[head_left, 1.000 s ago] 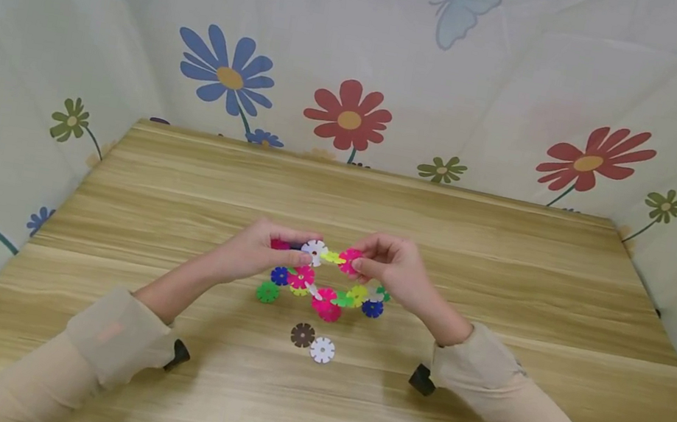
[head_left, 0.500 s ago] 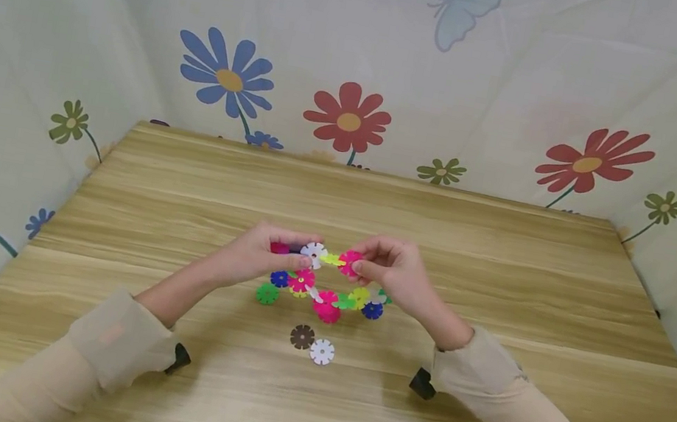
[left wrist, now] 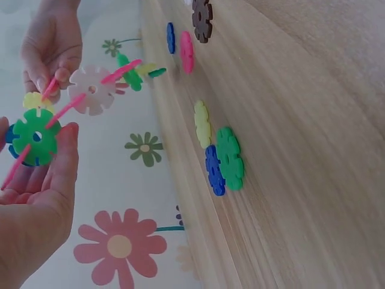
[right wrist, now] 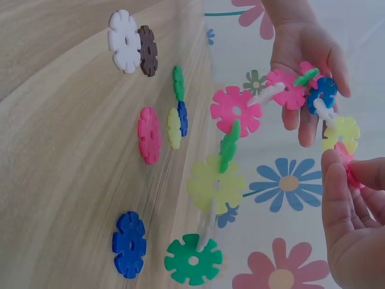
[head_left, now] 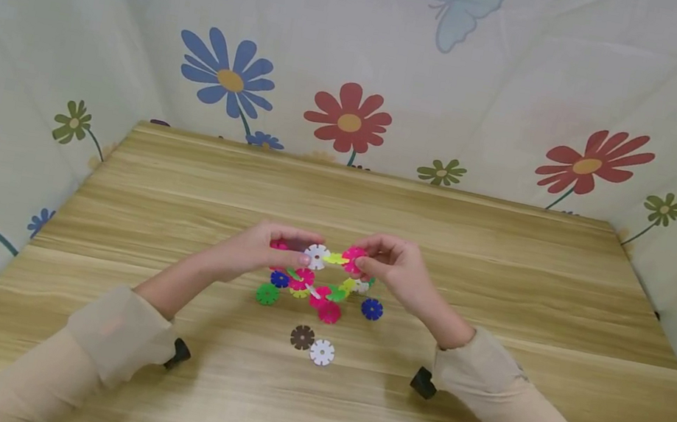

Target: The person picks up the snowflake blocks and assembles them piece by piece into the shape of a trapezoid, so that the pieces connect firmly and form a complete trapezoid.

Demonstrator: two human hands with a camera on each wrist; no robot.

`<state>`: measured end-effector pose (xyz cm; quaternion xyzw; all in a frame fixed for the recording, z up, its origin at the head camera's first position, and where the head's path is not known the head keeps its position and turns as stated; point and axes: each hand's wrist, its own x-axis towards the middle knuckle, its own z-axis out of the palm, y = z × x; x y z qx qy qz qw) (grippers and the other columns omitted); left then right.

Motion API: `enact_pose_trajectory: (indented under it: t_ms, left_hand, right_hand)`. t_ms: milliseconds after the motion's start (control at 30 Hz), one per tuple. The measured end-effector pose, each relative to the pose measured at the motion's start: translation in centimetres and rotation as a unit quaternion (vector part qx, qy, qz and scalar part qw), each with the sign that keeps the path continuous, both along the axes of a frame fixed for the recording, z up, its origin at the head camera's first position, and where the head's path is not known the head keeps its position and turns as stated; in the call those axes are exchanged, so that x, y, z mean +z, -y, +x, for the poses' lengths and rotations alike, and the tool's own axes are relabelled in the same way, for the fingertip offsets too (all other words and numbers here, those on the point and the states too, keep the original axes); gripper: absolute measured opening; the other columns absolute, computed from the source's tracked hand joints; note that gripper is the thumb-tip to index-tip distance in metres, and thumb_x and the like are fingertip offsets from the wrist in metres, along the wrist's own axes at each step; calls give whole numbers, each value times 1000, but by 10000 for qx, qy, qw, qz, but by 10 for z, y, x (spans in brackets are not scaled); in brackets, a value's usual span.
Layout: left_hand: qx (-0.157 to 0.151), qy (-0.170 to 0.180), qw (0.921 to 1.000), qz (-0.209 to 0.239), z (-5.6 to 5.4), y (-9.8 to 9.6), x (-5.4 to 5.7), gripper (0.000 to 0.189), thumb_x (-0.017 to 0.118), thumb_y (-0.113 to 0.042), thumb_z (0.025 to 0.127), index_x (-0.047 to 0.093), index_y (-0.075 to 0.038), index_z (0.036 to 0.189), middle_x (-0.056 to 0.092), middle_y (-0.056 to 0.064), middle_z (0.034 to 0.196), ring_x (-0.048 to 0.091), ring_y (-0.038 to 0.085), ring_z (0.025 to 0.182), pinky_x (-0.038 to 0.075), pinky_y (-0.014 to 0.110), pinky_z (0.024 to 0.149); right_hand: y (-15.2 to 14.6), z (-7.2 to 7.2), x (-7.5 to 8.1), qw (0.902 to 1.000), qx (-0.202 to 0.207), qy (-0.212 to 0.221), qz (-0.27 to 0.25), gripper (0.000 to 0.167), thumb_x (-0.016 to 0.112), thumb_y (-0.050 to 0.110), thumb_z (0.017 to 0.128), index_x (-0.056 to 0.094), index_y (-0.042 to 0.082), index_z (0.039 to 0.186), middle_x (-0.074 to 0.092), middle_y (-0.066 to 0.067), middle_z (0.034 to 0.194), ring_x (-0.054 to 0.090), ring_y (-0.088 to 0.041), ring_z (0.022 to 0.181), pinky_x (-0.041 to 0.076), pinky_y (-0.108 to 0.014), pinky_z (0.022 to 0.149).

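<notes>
A chain of slotted plastic snowflake discs is held up over the table between both hands. My left hand (head_left: 264, 251) grips it between thumb and fingers, near a white disc (head_left: 316, 256) and a blue disc (right wrist: 325, 93). My right hand (head_left: 399, 270) pinches a pink disc (head_left: 353, 260) at one end, which is slotted into a yellow disc (head_left: 335, 258). From the left hand the rest of the chain sags down and across, through a pink disc (right wrist: 236, 111) and a pale yellow disc (right wrist: 216, 183). A green disc (right wrist: 194, 260) hangs free at its other end.
Loose discs lie on the wooden table (head_left: 479, 414): a brown disc (head_left: 302, 337) beside a white disc (head_left: 322, 352) in front, a blue disc (head_left: 372, 309) at right, a pink disc (head_left: 330, 313), and green (head_left: 267, 294), blue (head_left: 280, 279) and yellow (left wrist: 203, 123) discs at left. Flowered cloth surrounds the table.
The hanging part of the chain has swung left, so the loose blue disc at right now shows apart from it. Both hands keep their hold and have shifted only slightly.
</notes>
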<state>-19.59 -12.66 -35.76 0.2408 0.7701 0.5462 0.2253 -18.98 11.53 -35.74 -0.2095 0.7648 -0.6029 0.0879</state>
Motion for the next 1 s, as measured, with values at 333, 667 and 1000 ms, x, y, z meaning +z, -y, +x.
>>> enact_pose_trajectory:
  t_ms: [333,667,1000]
  left_hand:
    - [100,-1,9992,-394,0,-7,-1,48,58,-34,84,49,-13,126,52,6,122,50,20,108,48,32,85]
    - [528,78,9979,-361,-1,-14,-2,48,48,-41,89,51,-9,123,52,10,124,50,21,111,45,34,90]
    - [661,363,9971,71,-1,-16,0,43,44,-35,92,51,-5,122,56,13,120,51,22,113,42,35,94]
  right_hand:
    - [3,0,-3,9999,69,87,-9,17,55,-5,82,58,-9,98,64,-19,85,63,-15,64,53,-31,60]
    - [6,0,-6,9999,5,141,-53,18,55,-5,82,58,-10,99,62,-24,89,63,-27,69,53,-37,63]
    - [8,0,-10,9993,76,334,-132,15,54,-7,82,57,-10,96,60,-19,80,63,-13,62,49,-50,67]
